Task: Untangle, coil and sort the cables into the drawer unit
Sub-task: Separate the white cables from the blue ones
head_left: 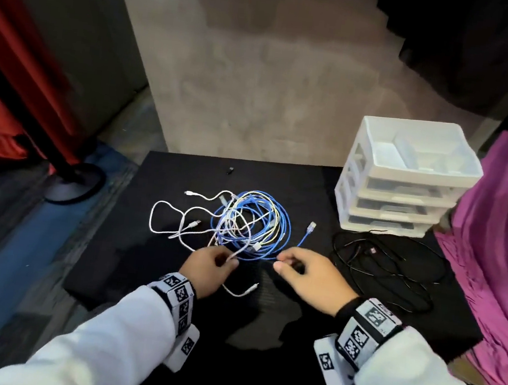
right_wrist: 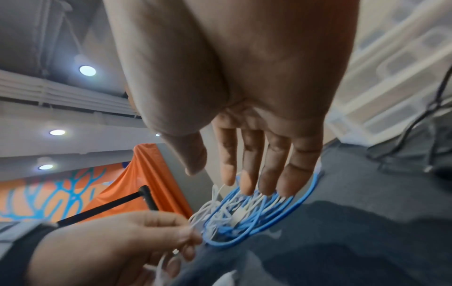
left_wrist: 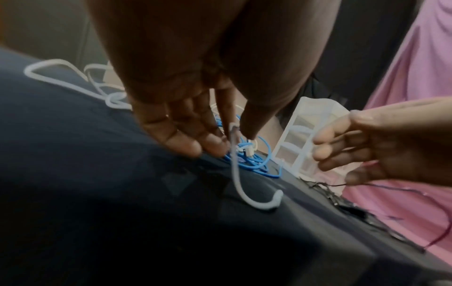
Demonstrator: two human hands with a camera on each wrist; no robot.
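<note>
While the knot of blue and white cables [head_left: 244, 223] lies at the table's [head_left: 131, 260] centre, a white cable [head_left: 241, 249] is pinched in the left hand [head_left: 209, 266], apparently to be drawn free; the right hand [head_left: 306, 276] hovers relaxed, fingers extended. The drawer unit [head_left: 406, 178] waits at two o'clock.

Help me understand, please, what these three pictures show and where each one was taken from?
No machine here: a person works with bare hands, wearing cameras. One picture looks down from the head; the other two look along each wrist at the fingers. On the black table lie a tangle of blue and white cables, a loose black cable and a white drawer unit. The left hand pinches a white cable pulled from the tangle. The right hand reaches at the tangle's edge, fingers straight; no firm grip shows.
</note>
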